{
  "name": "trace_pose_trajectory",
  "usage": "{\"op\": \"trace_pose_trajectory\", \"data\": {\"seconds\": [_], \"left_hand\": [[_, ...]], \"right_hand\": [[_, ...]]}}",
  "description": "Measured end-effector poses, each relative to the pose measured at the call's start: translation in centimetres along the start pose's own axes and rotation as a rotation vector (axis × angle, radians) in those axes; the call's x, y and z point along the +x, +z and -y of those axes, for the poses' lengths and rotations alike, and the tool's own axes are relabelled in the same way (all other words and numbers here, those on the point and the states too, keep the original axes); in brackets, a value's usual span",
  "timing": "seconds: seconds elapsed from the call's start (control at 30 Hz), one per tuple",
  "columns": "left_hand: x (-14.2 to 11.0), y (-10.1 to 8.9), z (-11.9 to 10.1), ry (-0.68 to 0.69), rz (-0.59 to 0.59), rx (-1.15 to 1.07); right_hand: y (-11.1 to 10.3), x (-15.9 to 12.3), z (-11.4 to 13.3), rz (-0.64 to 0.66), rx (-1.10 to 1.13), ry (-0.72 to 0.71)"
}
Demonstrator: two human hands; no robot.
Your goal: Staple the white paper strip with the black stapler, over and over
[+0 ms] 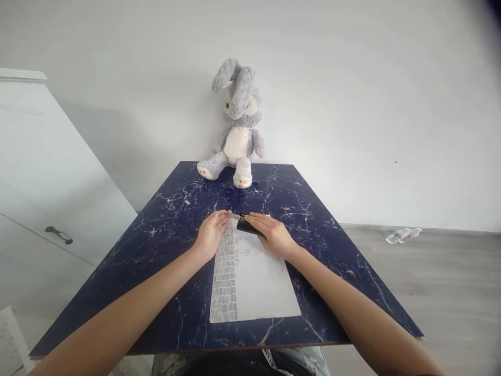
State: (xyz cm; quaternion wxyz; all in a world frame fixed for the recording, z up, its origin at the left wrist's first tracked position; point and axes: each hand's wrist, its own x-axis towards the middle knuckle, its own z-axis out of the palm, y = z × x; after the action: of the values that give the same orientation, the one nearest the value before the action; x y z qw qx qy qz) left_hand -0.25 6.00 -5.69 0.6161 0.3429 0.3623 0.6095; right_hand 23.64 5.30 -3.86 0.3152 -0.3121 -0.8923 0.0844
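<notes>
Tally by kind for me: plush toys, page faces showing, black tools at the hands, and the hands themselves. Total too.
Plush rabbit: 1
Page face showing: 1
Black tool: 1
Hands, left hand and right hand: 2
Total: 5

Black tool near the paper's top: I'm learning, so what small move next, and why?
Perhaps the right hand should straighten the black tool: it sits slanted near the top of the paper, its metal end by the fingertips of the left hand.
</notes>
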Motion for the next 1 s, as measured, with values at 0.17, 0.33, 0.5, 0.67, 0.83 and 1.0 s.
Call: {"op": "trace_pose_trajectory", "data": {"seconds": [0.17, 0.33, 0.5, 0.67, 0.83, 1.0], "left_hand": [[-0.5, 0.6, 0.2, -0.153, 0.148, -0.074], [-0.6, 0.5, 0.3, -0.140, 0.135, -0.014], [-0.5, 0.1, -0.9, 0.055, -0.056, 0.143], [-1.3, 0.6, -2.9, 0.461, -0.112, 0.412], [-3.1, 1.7, -3.6, 0.624, -0.026, 0.653], [-4.4, 2.1, -2.8, 0.545, 0.177, 0.686]], "right_hand": [[-0.1, 0.0, 0.8, 0.065, -0.198, -0.214], [0.1, 0.2, 1.3, 0.067, -0.167, -0.222], [0.3, 0.4, 0.4, -0.161, -0.047, 0.155], [0.1, 0.1, 0.0, -0.022, 0.335, 0.347], [0.6, 0.1, 1.0, 0.115, 0.401, 0.277], [-0.3, 0.5, 1.8, -0.063, 0.372, 0.191]]}}
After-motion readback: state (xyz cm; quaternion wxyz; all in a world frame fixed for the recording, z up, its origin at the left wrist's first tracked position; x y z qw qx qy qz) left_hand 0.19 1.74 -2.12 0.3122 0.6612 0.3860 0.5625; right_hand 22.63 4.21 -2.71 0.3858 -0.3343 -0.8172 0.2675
